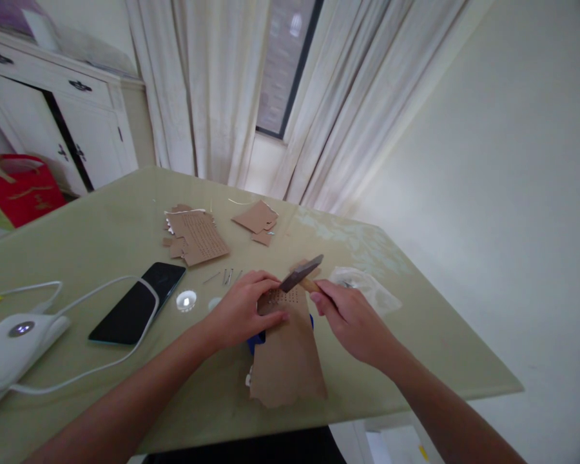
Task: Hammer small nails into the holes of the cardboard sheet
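Observation:
A piece of brown cardboard (292,361) with rows of small holes near its far end lies over a blue object (256,343), mostly hidden. My left hand (244,306) steadies the cardboard at its left side, thumb on top and apart from the fingers. Its fingertips come close to the hammer's head, and whether they also pinch something small there is hidden. In my right hand (352,319) is a hammer (302,273) with a dark metal head and wooden handle, gripped close to the head. The head is just over the holed area. Several nails (228,276) lie beyond my left hand.
Punched cardboard (200,237) and torn cardboard scraps (256,218) lie farther back on the table (116,225). A clear plastic bag (367,290) sits right. Leftward are a phone (130,309), a white cable (87,367), a white power strip (19,341) and a shiny disc (186,301).

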Motion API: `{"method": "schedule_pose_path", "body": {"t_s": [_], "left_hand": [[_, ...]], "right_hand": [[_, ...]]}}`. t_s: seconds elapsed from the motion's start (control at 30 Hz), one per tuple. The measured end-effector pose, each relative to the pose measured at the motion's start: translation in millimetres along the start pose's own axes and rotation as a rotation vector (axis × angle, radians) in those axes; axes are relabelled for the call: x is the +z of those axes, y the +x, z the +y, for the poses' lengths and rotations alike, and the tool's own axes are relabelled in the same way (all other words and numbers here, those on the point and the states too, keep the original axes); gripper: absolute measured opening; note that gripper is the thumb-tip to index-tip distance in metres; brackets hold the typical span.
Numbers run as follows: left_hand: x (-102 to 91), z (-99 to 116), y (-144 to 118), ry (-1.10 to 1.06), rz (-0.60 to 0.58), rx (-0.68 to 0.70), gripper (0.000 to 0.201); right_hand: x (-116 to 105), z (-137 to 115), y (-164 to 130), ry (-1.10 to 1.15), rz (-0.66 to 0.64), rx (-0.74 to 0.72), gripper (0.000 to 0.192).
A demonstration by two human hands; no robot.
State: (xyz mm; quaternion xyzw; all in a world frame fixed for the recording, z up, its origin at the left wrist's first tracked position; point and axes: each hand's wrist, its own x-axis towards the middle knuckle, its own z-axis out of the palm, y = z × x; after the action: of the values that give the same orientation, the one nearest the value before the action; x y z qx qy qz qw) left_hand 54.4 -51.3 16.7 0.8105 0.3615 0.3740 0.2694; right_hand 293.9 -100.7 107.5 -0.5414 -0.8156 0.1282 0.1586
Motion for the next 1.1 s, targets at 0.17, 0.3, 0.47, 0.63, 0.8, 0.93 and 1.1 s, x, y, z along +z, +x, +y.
{"method": "schedule_pose_path", "body": {"t_s": [0.17, 0.3, 0.47, 0.63, 0.8, 0.93, 1.1], "left_hand": [[0.9, -1, -1, 0.001, -0.001, -0.014, 0.044], [2.4, -1, -3, -0.017, 0.002, -0.028, 0.045], [-1.1, -4, -2, -0.060, 0.054, -0.051, 0.050], [-25.3, -26, 5, -0.011, 0.152, -0.272, 0.046], [-54.1, -68, -2, 0.738, 0.127, -0.452, 0.038], [-63.0, -90, -14, 0.792, -0.101, -0.620, 0.031], [-59.6, -95, -16, 0.821, -0.122, -0.598, 0.028]], "right_hand": [[-2, 2, 2, 0.008, 0.009, -0.014, 0.031], [7, 6, 0, 0.061, -0.062, -0.061, 0.026], [19, 32, 18, 0.680, 0.129, 0.184, 0.037], [54, 70, 48, 1.333, 0.148, 0.359, 0.051], [83, 91, 53, 1.430, 0.143, 0.390, 0.055], [92, 94, 47, 1.474, 0.121, 0.407, 0.053], [101, 88, 44, 1.449, 0.113, 0.466, 0.057]]}}
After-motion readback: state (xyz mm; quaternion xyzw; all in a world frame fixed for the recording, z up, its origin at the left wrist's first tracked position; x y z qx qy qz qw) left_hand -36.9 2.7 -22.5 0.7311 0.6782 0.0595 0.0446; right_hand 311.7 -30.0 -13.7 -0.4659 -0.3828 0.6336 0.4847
